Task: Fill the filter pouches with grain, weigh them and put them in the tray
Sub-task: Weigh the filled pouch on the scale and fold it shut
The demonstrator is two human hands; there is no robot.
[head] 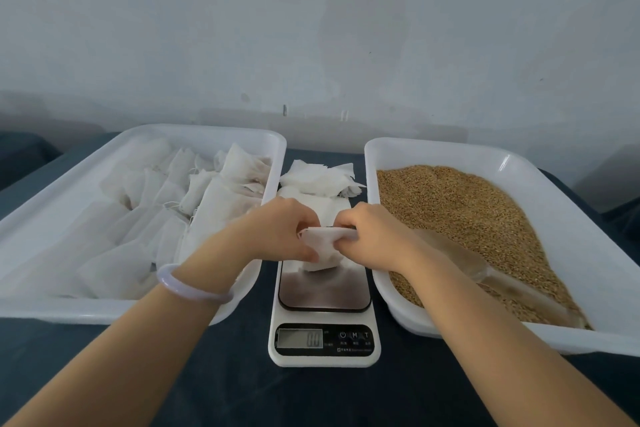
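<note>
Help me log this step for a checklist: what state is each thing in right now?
left hand, pinches the pouch top
right hand, pinches the pouch top
pouch, held over the scale
scale, on, display reads 0.0
left tray, holds filled pouches
right tray, holds grain and a scoop
spare pouches, piled behind the scale

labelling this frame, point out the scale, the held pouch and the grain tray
scale (300, 338), head view, on its display
pouch (325, 251), head view, on its white front
grain tray (433, 154), head view, on its far wall
</note>
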